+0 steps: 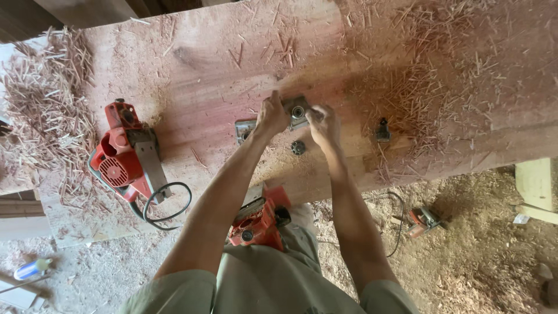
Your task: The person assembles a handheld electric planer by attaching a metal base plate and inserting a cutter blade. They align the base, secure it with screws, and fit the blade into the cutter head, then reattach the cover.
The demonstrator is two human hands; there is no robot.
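Worktop (221,70): reddish-brown timber with a paler pink band, strewn with tan wood shavings (46,99). Electric planer (125,154): red body, grey metal sole, black cord. Metal part (297,110) between the hands: dull grey with a dark round centre. Toothed wheel (298,147): black. Second power tool (258,221) below: red with black fittings. Small saw (423,221) on the floor: red and grey. Shorts (273,279): olive-grey.

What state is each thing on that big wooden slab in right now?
Left hand: gripping grey metal bearing part.
Right hand: gripping same part.
Red electric planer: lying untouched, cord coiled.
Small black toothed wheel: loose on slab.
Wooden slab: strewn with shavings.
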